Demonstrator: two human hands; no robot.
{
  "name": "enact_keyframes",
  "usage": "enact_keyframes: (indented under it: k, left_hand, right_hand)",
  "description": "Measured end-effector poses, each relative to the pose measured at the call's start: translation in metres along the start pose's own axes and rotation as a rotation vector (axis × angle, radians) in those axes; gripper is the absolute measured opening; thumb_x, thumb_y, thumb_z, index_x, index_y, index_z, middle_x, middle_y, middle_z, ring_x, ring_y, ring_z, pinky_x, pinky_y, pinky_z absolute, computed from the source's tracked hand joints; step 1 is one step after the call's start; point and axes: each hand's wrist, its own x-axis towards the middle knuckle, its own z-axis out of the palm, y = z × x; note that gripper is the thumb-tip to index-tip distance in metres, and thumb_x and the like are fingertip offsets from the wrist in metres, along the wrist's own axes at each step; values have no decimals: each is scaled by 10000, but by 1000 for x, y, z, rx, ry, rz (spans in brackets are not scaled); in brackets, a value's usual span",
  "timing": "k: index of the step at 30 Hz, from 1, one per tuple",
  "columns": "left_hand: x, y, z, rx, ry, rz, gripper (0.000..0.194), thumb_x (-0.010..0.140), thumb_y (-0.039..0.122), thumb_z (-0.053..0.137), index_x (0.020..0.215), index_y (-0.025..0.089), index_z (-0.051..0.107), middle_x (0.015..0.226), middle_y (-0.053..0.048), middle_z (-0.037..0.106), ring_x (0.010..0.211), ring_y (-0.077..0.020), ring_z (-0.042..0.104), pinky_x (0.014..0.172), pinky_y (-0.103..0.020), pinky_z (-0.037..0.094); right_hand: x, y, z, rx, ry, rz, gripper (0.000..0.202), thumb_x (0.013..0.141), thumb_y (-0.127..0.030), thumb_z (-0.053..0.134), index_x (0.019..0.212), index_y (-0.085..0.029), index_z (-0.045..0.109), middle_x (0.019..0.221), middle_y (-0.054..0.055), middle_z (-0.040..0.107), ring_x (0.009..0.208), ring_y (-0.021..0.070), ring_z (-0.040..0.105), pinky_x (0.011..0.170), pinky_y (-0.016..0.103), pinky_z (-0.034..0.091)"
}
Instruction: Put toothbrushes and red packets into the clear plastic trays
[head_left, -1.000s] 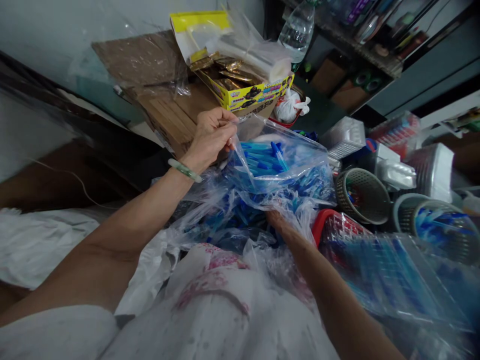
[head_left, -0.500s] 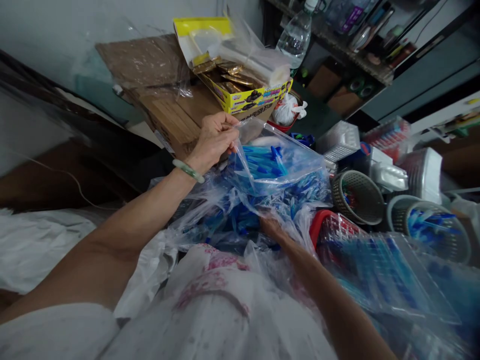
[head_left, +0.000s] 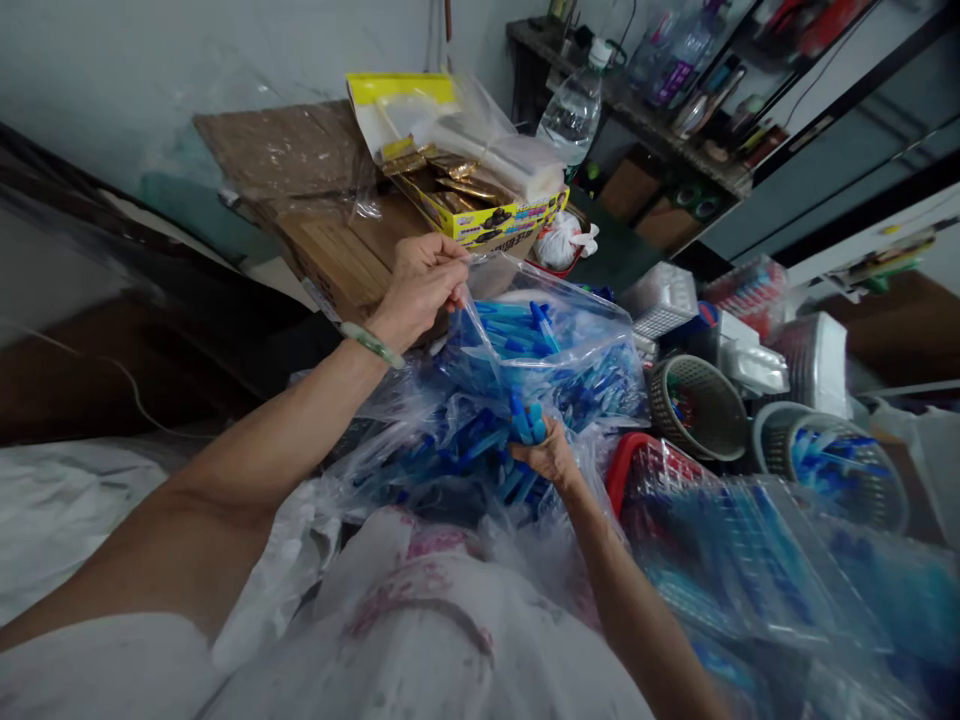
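My left hand pinches the upper left edge of a clear plastic bag, holding its mouth up. Blue pens lie inside that bag. Lower down, my right hand is closed round a bunch of blue pens, their ends sticking up above the fingers. Beneath it a heap of loose blue pens rests in crumpled clear plastic close to my lap. A green bangle circles my left wrist.
Behind the bag, a yellow box of gold packets stands on a cardboard box. On the right are a grey basket, a basket of blue pens, a red basket and clear plastic packs. A water bottle stands behind.
My right hand has come up out of the loose heap with a bunch of blue pens in it. My left hand still holds the bag's edge. The view has shifted slightly.
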Motion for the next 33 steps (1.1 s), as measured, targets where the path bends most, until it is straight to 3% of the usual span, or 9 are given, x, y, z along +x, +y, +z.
enact_keyframes:
  k: [5,10,17,20,23,25,27,29,33]
  left_hand:
    - [4,-4,1,-37,-11,18,142,589,67,523,680,174,547,396,51,470,334,-96,416,351,-206,282]
    - [7,-5,-2,-56,-36,26,167,574,70,510,700,168,558,381,58,471,319,-98,415,337,-202,290]
    - [-1,7,-3,-39,-28,-10,140,594,64,546,702,151,568,405,52,481,332,-82,430,335,-183,304]
    - [-2,6,-2,-57,-41,-12,148,592,70,559,716,150,568,411,53,485,333,-88,435,335,-184,314]
    - [0,2,-2,-61,-57,4,157,589,84,567,731,152,573,419,54,489,333,-90,437,337,-186,320]
    - [2,1,-2,-50,-59,8,153,590,95,574,732,152,576,422,53,491,335,-94,441,337,-189,320]
    - [3,1,-1,-46,-47,11,137,591,102,572,718,153,577,417,54,485,338,-98,441,341,-193,316]
    - [4,4,-1,-62,-39,34,113,582,98,571,682,147,583,444,40,512,368,-97,458,362,-194,328]
    - [5,11,-6,-32,-53,14,104,541,65,568,615,127,608,515,10,571,444,-82,480,417,-184,355]
  right_hand:
    - [-2,-28,-14,359,63,20,340,570,-233,738,893,-241,633,735,-46,604,639,128,546,625,271,482]
    - [-12,-76,-30,466,80,9,375,533,-202,765,884,-209,633,758,-39,617,668,130,556,627,264,486]
    - [-42,-155,-91,406,61,-125,401,579,-200,770,952,-258,633,943,18,650,823,217,622,682,357,544]
    - [-34,-200,-124,248,189,-258,376,589,-227,778,938,-278,647,932,17,650,798,215,627,656,362,555]
    - [-9,-235,-138,-65,426,-374,296,604,-241,770,877,-269,660,858,14,649,709,189,603,608,342,531]
    - [14,-246,-131,-356,561,-477,275,608,-226,740,872,-242,662,815,25,647,710,199,580,648,368,508]
    - [36,-247,-111,-661,581,-581,329,599,-203,703,926,-214,658,835,49,654,800,240,563,737,410,474]
    - [55,-239,-81,-873,474,-620,359,617,-216,672,975,-198,647,898,74,661,907,272,535,808,419,435]
    - [81,-219,-29,-994,147,-527,301,738,-306,583,1024,-222,626,950,74,663,954,254,542,820,350,419]
